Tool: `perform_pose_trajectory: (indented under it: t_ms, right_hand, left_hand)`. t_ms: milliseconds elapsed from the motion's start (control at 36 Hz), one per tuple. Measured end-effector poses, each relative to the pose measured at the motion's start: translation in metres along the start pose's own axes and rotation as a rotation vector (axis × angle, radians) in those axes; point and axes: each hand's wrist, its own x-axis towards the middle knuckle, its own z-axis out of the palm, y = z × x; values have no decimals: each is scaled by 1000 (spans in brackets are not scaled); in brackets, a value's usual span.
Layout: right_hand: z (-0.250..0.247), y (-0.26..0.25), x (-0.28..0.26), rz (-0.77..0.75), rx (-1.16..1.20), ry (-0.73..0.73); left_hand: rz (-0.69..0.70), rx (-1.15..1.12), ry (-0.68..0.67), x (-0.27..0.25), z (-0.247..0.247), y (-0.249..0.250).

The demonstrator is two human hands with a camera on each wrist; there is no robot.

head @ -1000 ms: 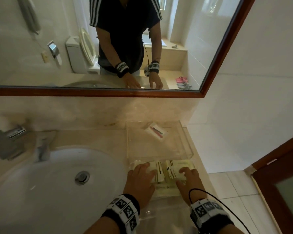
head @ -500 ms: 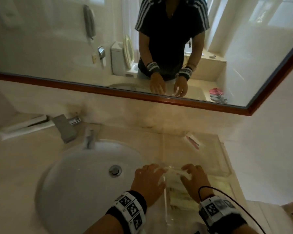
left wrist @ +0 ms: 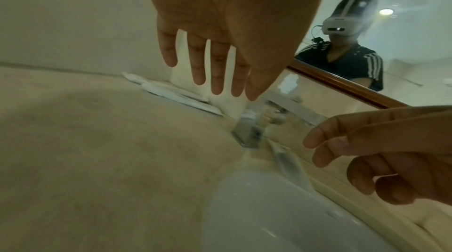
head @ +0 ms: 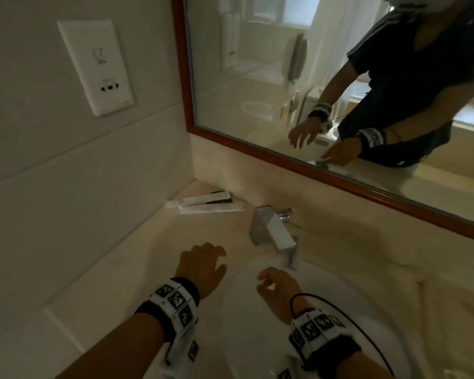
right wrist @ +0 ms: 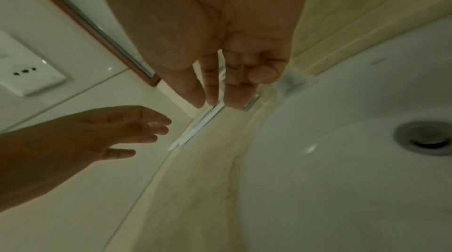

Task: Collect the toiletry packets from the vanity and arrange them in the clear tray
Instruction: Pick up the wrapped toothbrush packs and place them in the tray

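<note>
Two or three long white toiletry packets (head: 205,204) lie in the back left corner of the vanity, against the wall. My left hand (head: 216,255) hovers over the counter short of them, fingers (left wrist: 216,74) straight and spread, holding nothing. The packets (left wrist: 171,91) show just beyond those fingertips in the left wrist view. My right hand (head: 263,280) hangs over the sink's left rim with loosely curled fingers (right wrist: 210,86) and is empty. The clear tray is out of view.
A chrome faucet (head: 271,228) stands right of the packets, close to my right hand. The white basin (head: 340,310) with its drain (right wrist: 425,138) fills the lower right. A framed mirror (head: 257,149) runs behind, and a socket plate (head: 96,67) sits on the left wall.
Both hands left the packets in the clear tray and swung left across the sink toward the vanity's left corner. The view turned left with them, and the tray dropped out of sight.
</note>
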Motion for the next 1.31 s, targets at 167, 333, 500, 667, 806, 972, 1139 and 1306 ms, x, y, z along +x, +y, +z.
perform_pose_trajectory:
  t_ms: [167,333,500,667,806,972,1139,1306]
  right_hand:
    - [28,-69,74,-5,0,-15]
    - [48,-105,147,29,-13,-21]
    - [55,-118,213,35,-63,34]
    - [51,-115,255,22,-287,-66]
    - [63,-103,263,-54,-383,34]
    - [71,-99,247,-46,-394,83]
    - [80,-101,202,-16,-489,4]
    - [70,-104,137,-147,-458,151]
  left_hand:
    - [-79,30,3,57,-28,-88]
    - [-121,104,17,128,-44,-147]
    - [-86,31,-9,186,-25,-176]
    - [-86,107,-69,219,-2,-179]
    - [-93,54,-22,229,5,-173]
    - [-93,184,-82,218,4,-169]
    - [-86,44,-60,172,0,-162]
    - [-101,-151,101,93,-9,-149]
